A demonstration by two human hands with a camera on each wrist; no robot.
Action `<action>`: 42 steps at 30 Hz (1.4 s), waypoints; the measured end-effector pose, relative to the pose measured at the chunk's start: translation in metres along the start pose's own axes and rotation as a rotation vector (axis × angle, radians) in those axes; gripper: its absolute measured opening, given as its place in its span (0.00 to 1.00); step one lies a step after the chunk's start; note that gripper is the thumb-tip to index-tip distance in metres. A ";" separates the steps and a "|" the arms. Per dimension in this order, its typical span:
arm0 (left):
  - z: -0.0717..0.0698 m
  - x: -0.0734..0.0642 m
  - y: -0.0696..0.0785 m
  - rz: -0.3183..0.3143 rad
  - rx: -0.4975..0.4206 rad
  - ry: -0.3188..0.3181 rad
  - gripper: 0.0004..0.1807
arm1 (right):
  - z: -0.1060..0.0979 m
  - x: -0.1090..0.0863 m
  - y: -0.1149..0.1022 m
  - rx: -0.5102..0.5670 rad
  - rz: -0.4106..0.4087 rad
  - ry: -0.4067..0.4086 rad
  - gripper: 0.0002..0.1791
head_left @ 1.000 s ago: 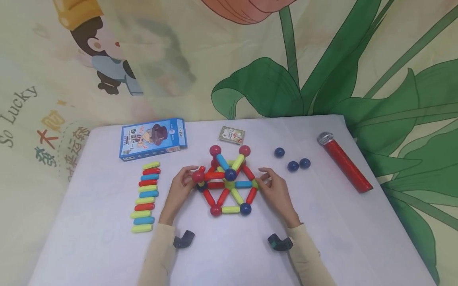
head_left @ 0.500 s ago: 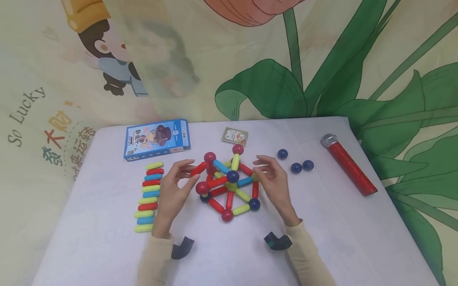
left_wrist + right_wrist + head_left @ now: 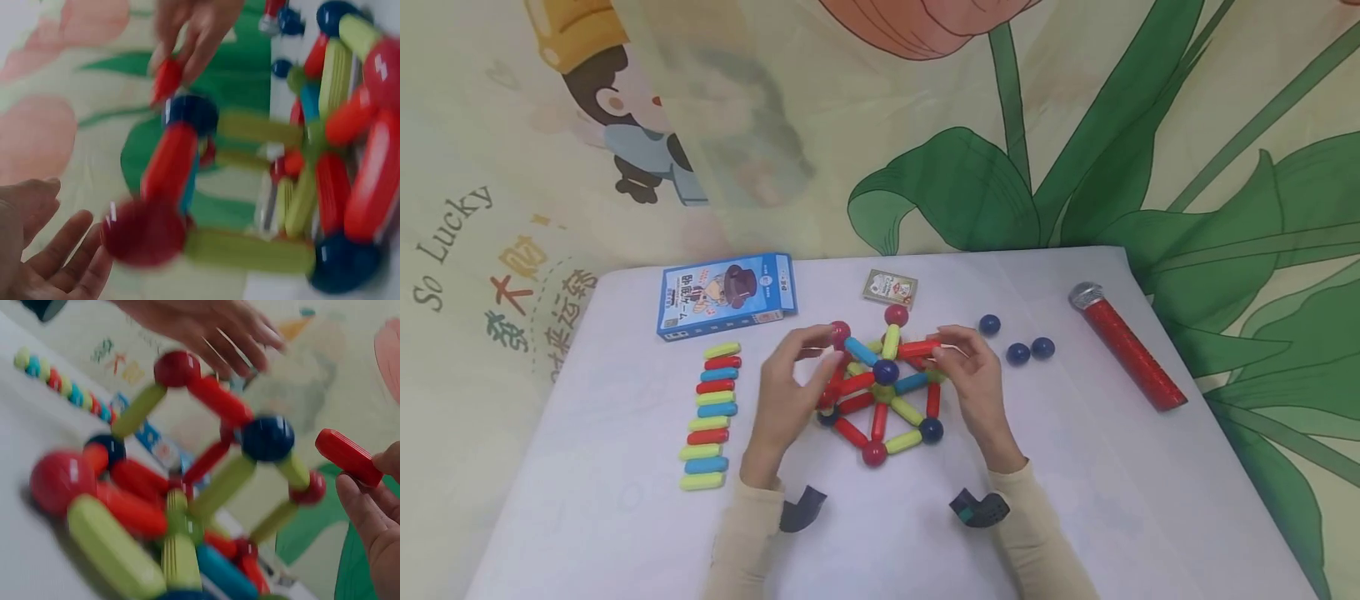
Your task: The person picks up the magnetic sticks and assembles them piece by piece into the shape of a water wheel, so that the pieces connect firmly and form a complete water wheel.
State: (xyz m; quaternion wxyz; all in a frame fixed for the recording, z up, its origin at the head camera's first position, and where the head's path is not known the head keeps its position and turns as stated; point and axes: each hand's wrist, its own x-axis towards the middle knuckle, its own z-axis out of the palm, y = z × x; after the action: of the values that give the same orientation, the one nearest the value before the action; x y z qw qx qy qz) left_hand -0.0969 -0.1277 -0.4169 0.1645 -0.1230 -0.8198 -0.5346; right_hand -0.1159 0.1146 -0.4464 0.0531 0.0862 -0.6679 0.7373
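Observation:
A framework of coloured magnetic rods and balls stands on the table between both hands, with a blue ball at its upper front. My right hand pinches a loose red rod over the framework's right side. In the right wrist view that red rod sticks out from thumb and fingers, apart from the balls. My left hand is at the framework's left, fingers spread and holding nothing. Its fingers lie close to a red ball in the left wrist view; whether they touch it I cannot tell.
Left of the framework, several loose rods lie in a column. Behind are a blue box and a small card box. Three blue balls and a red microphone-like tube lie to the right.
The framework has turned a little since the first frame. Half a second ago my left hand held a red rod; now my right hand has it. My left hand has moved rightward.

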 end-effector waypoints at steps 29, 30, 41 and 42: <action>-0.100 0.024 -0.112 -0.848 0.145 0.078 0.25 | -0.030 -0.011 0.032 -0.008 0.203 0.035 0.21; -0.100 0.024 -0.113 -0.851 0.148 0.076 0.25 | -0.032 -0.011 0.033 -0.004 0.204 0.039 0.21; -0.095 0.026 -0.106 -0.785 0.198 0.151 0.20 | -0.037 -0.011 0.031 0.030 0.205 0.088 0.21; -0.093 0.026 -0.099 -0.751 0.189 0.177 0.19 | -0.038 -0.011 0.029 0.025 0.193 0.098 0.21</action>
State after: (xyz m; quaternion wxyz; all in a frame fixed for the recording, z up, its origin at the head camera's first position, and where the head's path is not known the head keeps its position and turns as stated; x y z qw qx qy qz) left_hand -0.1452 -0.2517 -0.4548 0.0381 0.2477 -0.8360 -0.4881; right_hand -0.1132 0.1498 -0.4807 0.0132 -0.0142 -0.6606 0.7505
